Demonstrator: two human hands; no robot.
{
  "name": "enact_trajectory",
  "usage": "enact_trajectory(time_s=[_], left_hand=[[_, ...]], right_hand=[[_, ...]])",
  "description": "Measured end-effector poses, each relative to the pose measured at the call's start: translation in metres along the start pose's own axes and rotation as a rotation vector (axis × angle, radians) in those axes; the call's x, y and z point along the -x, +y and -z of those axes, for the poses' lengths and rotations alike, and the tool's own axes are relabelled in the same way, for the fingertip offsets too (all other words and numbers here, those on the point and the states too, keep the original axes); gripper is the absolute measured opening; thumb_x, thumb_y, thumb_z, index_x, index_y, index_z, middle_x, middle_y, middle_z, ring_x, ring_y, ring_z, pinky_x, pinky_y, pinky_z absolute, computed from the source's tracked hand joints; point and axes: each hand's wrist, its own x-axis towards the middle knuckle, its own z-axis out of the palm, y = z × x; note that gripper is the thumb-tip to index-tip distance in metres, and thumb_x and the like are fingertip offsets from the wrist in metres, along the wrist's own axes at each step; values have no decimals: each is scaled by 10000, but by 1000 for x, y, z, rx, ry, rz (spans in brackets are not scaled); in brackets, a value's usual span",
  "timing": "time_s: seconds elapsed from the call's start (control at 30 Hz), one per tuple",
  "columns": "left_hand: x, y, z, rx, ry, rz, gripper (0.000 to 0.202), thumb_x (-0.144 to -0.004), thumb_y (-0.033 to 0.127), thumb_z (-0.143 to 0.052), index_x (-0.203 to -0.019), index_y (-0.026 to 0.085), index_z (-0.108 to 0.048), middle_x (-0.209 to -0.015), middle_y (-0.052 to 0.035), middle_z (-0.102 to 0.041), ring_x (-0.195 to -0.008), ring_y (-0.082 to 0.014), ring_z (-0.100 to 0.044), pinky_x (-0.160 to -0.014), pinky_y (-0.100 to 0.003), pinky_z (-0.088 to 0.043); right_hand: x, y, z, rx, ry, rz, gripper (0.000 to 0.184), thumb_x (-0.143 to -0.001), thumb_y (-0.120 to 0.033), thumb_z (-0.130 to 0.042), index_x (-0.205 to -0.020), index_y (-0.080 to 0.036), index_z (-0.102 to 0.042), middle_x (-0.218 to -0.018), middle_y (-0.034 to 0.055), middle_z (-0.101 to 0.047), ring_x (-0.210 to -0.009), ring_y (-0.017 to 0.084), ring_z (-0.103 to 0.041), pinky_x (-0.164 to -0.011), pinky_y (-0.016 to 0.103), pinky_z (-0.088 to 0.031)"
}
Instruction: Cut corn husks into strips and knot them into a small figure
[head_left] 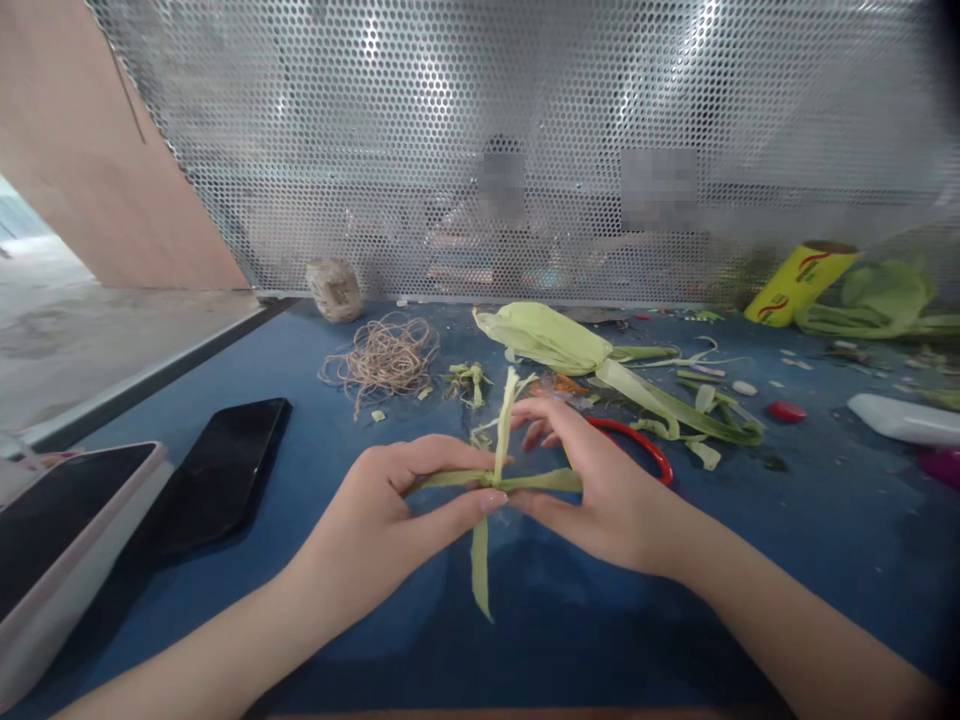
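Pale green corn husk strips (501, 430) cross at a small knot in front of me, one upright, one lying sideways, with a tail (480, 565) hanging down. My left hand (405, 505) pinches the strips at the crossing between thumb and index finger. Close on the other side is my right hand (592, 480), fingers apart and curved, its thumb beside the sideways strip's right part. I see no firm grip there. Behind the hands lies a husk bundle (547, 335) with long trailing leaves. Red-handled scissors (637, 440) are partly hidden behind my right hand.
A heap of thin twine (386, 355) lies near a wrapped roll (334, 290). Two phones, a black one (217, 475) and a pale-cased one (67, 520), are at left. A yellow tube (799, 283) and husk scraps lie at right. A perforated metal panel (420, 150) borders the back.
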Motion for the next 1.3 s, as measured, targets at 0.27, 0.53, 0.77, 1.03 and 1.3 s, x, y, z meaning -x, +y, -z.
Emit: enact_trajectory(time_s=[0.27, 0.53, 0.77, 1.03, 1.3], left_hand=[[1, -3, -3, 201, -44, 130, 406, -628, 150, -717, -960, 227, -497, -696, 20, -702, -734, -182, -678, -662, -262, -543], [-3, -8, -5, -46, -32, 112, 467, -645, 134, -654, -1010, 256, -390, -663, 48, -672, -797, -192, -672, -690, -281, -509], [1, -8, -4, -496, 23, -16, 413, -637, 384, -691, -986, 265, -506, -753, 19, -646, -821, -246, -616, -682, -327, -474], [-3, 0, 2, -238, 86, -6, 158, -775, 324, -576, -910, 282, -646, -894, 12, -693, -822, -190, -635, -726, -277, -474], [-4, -5, 0, -253, 183, -27, 94, -735, 291, -619, -799, 317, -684, -811, 32, -698, -793, -196, -621, -724, -270, -453]], right_hand=[[2, -8, 5, 217, -127, 129, 344, -777, -296, -601, -1107, -209, -551, -1085, 94, -555, -1004, 244, -499, -906, 422, -323], [-1, -5, -12, -193, -147, -28, 291, -753, -309, -645, -1031, -221, -636, -936, 21, -672, -802, 155, -602, -730, 246, -463], [-2, -6, -16, -325, -103, -188, 217, -724, -259, -654, -929, -188, -651, -814, 12, -663, -699, 133, -593, -640, 217, -472], [-4, -7, -14, -293, -7, -186, 92, -754, -178, -572, -798, -144, -646, -712, 12, -592, -597, 102, -505, -537, 197, -401], [-3, -2, -15, -324, 52, -187, 124, -780, -240, -557, -723, -150, -619, -594, -18, -484, -547, 90, -417, -495, 199, -336]])
